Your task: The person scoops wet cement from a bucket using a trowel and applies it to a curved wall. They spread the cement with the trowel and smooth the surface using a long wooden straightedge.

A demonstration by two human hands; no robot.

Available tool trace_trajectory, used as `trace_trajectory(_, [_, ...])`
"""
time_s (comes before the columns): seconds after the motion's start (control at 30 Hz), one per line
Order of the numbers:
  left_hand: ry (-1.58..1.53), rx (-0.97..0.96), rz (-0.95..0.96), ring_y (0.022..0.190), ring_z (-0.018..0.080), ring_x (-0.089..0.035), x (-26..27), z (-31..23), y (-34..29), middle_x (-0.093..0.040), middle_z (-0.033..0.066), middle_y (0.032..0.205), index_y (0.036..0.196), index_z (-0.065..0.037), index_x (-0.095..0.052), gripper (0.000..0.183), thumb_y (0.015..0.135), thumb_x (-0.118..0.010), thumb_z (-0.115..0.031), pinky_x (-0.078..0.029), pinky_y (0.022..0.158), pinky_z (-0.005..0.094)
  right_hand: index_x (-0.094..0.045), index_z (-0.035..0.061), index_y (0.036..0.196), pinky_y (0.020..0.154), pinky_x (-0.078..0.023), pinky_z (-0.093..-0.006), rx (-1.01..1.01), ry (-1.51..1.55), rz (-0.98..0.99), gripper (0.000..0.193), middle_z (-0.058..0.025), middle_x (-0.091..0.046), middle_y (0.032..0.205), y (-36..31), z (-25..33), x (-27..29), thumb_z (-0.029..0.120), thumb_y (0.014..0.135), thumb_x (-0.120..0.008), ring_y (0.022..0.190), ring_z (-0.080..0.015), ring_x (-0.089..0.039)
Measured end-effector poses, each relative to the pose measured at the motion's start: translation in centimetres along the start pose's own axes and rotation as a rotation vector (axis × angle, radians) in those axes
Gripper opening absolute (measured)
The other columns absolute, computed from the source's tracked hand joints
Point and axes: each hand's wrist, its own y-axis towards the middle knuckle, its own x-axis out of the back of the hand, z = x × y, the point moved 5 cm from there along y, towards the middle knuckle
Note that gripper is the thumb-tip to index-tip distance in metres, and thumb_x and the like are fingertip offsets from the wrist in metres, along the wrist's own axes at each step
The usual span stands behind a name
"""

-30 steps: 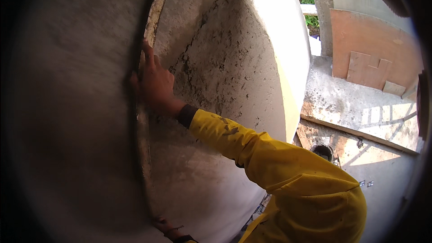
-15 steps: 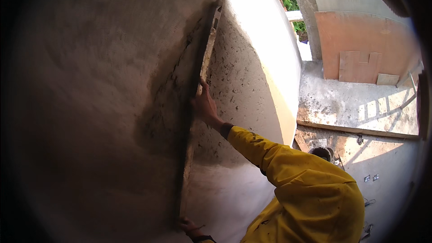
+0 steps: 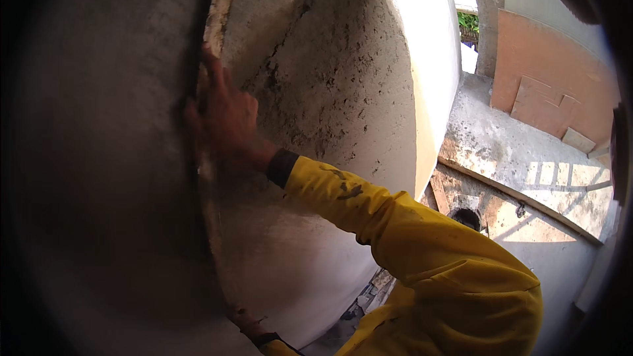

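Head view: the right hand (image 3: 224,122), fingers spread wide and flat, presses a long straight board (image 3: 210,79) that stands upright against the corner of the plastered wall (image 3: 343,72). The left hand (image 3: 247,323) grips the board's lower end, low by the yellow sleeve (image 3: 422,244)

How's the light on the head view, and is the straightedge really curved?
Head view: the wall left of the straightedge sits in deep shadow; sun bleaches the plaster corner. The curve is fisheye bending. The right hand on it is dim, the left hand barely visible.
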Motion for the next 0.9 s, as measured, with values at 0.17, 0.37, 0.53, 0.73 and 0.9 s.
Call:
trace_trajectory(0.17, [-0.161,0.174,-0.266,0.079,0.0243,-0.057,-7.1,-9.3,-0.4,-0.059,0.0105,0.091,0.104,-0.001,-0.058,0.016,0.092,-0.059,-0.011,-0.052,0.071,0.0359,-0.014,0.0096,0.156,0.075,-0.056,-0.0482,-0.266,-0.156,-0.081,0.086,-0.0101,-0.074,0.084,-3.8,-11.6,7.0,0.028,0.092,-0.068,0.079,-0.0338,-0.074])
trace_trajectory(0.37, [-1.894,0.966,-0.419,0.072,0.0151,-0.057,-4.9,-3.2,1.4,-0.060,0.0047,0.092,0.110,-0.008,-0.061,0.019,0.099,-0.060,-0.023,-0.053,0.055,0.0244,-0.019,0.0062,0.154,0.076,-0.056,-0.0437,-0.168,-0.059,-0.009,0.085,-0.0114,-0.071,0.089,-1.7,-5.9,2.5,0.030,0.092,-0.072,0.077,-0.0290,-0.073])
trace_trajectory(0.53, [-1.807,0.798,-0.291,0.073,0.0148,-0.057,-0.7,-5.6,6.1,-0.058,0.0040,0.092,0.113,-0.005,-0.061,0.018,0.100,-0.054,-0.016,-0.053,0.055,0.0246,-0.015,0.0015,0.157,0.077,-0.057,-0.0525,0.122,-0.194,-0.063,0.098,-0.0275,-0.061,0.122,4.8,5.0,-2.0,0.038,0.088,-0.073,0.090,-0.0381,-0.071])
trace_trajectory(0.73, [-1.851,0.663,-0.289,0.079,0.0148,-0.058,0.6,-3.8,5.2,-0.059,0.0070,0.103,0.125,-0.001,-0.058,0.031,0.097,-0.046,-0.008,-0.053,0.065,0.0271,-0.011,-0.0009,0.158,0.078,-0.056,-0.0528,0.128,-0.154,-0.090,0.097,-0.0241,-0.052,0.142,4.3,4.2,-1.6,0.031,0.088,-0.070,0.087,-0.0398,-0.071])
trace_trajectory(0.9, [-0.343,0.116,-0.443,0.097,0.0298,-0.060,-2.0,-9.0,3.5,-0.058,0.0164,0.118,0.141,0.003,-0.047,0.046,0.097,-0.047,-0.010,-0.056,0.085,0.0388,-0.015,0.0028,0.157,0.080,-0.055,-0.0492,-0.043,-0.139,-0.142,0.085,-0.0214,-0.049,0.148,-1.2,-5.9,3.8,0.022,0.092,-0.065,0.089,-0.0373,-0.073])
